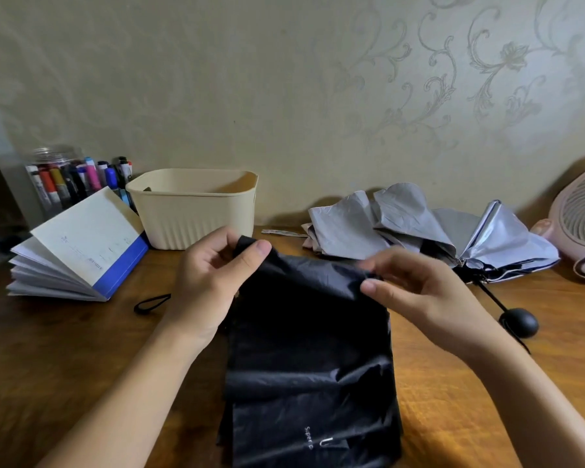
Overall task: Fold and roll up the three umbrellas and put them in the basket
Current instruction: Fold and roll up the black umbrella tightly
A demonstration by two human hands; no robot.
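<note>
Near end of black fabric umbrella (311, 349) was cut off by frame, right hand (419, 292) blurred, it lay on brown wooden table (81, 349), left hand (213, 282) pinched its far corner, right hand its far edge, hands apart, cream plastic basket (196, 211) stood behind.

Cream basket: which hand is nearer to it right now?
Left. The left hand pinches the black umbrella fabric just in front of the basket; the right hand pinches the same fabric farther right, in front of the grey umbrella.
</note>
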